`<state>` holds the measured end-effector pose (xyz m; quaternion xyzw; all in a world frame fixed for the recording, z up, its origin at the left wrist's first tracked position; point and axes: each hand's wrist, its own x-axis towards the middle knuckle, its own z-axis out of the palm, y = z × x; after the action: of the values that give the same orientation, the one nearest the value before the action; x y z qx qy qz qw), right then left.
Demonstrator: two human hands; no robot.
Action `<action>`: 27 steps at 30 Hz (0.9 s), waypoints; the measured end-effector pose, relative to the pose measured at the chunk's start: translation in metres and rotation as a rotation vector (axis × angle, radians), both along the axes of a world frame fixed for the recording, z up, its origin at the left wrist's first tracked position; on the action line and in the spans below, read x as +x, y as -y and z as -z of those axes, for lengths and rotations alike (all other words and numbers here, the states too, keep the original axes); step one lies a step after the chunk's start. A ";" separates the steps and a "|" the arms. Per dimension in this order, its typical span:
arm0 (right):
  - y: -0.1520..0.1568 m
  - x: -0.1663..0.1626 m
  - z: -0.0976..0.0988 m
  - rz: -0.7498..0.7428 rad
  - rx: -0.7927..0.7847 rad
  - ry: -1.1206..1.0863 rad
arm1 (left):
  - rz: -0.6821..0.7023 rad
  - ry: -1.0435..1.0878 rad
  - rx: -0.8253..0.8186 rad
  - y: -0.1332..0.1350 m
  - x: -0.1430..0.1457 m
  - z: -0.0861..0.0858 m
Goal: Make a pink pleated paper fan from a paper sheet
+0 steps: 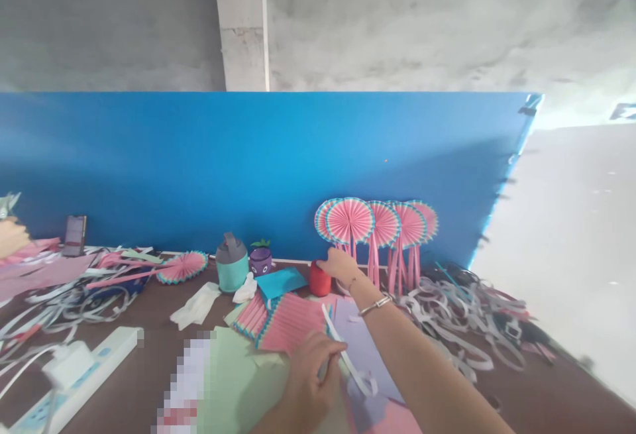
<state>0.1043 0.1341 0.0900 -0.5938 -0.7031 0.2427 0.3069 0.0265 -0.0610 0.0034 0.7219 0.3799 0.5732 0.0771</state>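
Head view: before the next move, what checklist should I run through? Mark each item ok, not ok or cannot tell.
1. Right hand at the red cylinder: ok, fingers at its top.
2. Firm grip on that cylinder: cannot tell, the fingertips are unclear.
3. Left hand gripping the white strip beside it: cannot tell.
4. Pleated pink paper within the left hand's reach: ok, it lies just beyond that hand.
5. Round fans upright: ok, standing before the blue partition.
6. Loose strips at right sorted: not ok, they lie tangled.
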 end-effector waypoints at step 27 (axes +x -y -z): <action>0.076 0.115 0.045 -0.039 0.315 -0.605 | -0.064 -0.709 -0.812 -0.015 -0.077 -0.040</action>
<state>0.2190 0.0583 0.0452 -0.4264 -0.6202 0.3023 0.5849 -0.0509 -0.0460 0.0430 0.7713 0.5955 0.1035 0.1996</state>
